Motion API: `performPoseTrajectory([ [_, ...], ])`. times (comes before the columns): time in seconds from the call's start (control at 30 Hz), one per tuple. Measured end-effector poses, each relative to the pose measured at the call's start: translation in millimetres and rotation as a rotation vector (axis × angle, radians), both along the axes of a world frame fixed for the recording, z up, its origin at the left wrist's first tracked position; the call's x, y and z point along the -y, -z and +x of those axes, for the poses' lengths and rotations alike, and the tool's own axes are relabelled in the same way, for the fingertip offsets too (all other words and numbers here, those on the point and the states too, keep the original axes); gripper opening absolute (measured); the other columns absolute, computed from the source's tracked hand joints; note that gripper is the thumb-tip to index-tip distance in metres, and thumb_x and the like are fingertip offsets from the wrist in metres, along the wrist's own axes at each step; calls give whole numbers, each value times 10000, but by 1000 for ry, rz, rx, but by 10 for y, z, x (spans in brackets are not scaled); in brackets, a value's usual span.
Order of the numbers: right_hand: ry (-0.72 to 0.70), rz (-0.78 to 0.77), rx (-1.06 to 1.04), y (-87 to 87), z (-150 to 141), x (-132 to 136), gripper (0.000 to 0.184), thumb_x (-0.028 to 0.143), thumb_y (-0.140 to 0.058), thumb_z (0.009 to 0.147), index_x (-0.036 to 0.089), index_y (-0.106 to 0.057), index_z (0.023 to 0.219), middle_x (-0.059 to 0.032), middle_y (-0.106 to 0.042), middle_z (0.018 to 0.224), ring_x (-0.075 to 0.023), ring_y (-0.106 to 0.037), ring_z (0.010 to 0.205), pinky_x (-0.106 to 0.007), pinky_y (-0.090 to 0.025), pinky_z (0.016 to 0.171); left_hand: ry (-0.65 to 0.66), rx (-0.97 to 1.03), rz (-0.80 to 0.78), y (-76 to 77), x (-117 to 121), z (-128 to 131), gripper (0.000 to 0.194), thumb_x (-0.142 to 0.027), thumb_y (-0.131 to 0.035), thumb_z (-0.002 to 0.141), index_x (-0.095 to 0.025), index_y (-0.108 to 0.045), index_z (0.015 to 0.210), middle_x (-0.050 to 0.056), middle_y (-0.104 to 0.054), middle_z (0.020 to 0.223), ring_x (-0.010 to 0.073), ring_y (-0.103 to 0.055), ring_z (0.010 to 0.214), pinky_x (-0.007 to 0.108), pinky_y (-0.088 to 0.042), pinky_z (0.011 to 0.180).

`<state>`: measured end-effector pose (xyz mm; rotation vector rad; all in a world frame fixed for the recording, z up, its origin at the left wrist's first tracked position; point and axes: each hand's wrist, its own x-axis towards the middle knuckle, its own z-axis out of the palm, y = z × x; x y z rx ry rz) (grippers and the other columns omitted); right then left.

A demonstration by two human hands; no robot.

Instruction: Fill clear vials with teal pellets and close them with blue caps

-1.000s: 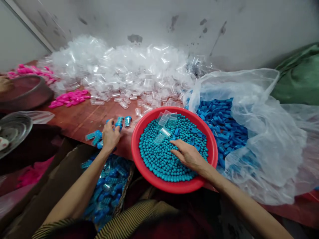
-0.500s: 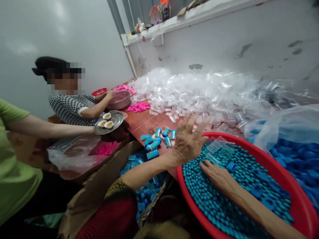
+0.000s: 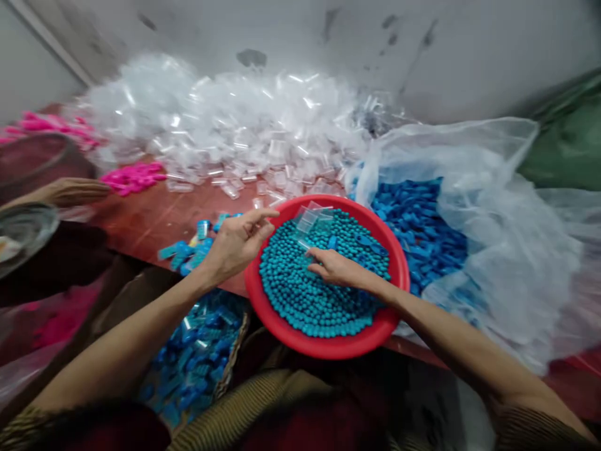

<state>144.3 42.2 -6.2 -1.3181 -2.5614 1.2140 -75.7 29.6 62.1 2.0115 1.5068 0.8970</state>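
Note:
My left hand [image 3: 241, 244] hovers by the left rim of a round red basin [image 3: 256, 300], its fingers stretched out and thumb apart, holding nothing that I can see. Inside the basin lie many small turquoise beads [image 3: 286, 294]. Low over them is my right hand [image 3: 334, 268], with finger and thumb slightly apart and no object visible between them. A clear plastic tube [image 3: 304, 244] lies just beyond its fingertips, and more clear tubes [image 3: 313, 215] rest on the beads at the back. Several blue caps [image 3: 369, 244] sit among the beads. Left of my left hand are filled blue-capped bottles [image 3: 188, 254].
A heap of clear tubes [image 3: 244, 119] lines the wall. Blue caps [image 3: 413, 219] fill a plastic bag [image 3: 507, 207] at right. Below left, a carton holds filled bottles [image 3: 197, 351]. Pink pieces [image 3: 134, 177], a co-worker's hand [image 3: 77, 191] and a metal tray [image 3: 35, 225] are at left.
The view has swung right and down. My left hand, raised with spread fingers before, is now lower beside the basin rim. My right hand remains over the beads.

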Motion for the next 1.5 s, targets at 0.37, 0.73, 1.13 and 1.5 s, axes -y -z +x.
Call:
performPoseTrajectory([
  [0.37,395,-645,-696,-10,150,191,221,312,-584,719,163,-498,859,28,-575,628,-107,-575,496,-210,-478,418,133,469,-666,563,159,663,370,-380,-531,742,-142,-504,1024,6,-565,754,116,-542,592,238,-444,512],
  [0.73,520,-139,-484,11,659,128,239,347,-542,802,176,-587,963,-1,-627,776,-107,-585,573,-224,-453,503,380,-359,-704,523,38,508,72,-217,-607,673,-177,-617,732,-9,-557,602,148,-506,616,252,-342,595],
  [1.13,509,-30,-312,23,743,19,214,287,-474,832,156,-581,963,12,-618,686,-98,-564,512,-214,-431,495,309,199,-1136,938,-275,1199,223,-342,-616,732,-182,-462,755,-42,-493,555,121,-534,518,244,-428,507],
  [1.5,300,379,428,-54,163,-411,374,409,-450,885,123,-510,1118,-186,-654,1055,-272,-617,988,-344,-454,792,303,771,-1108,673,-101,666,369,-332,-749,646,-174,-582,935,17,-627,863,122,-590,788,249,-460,692],
])
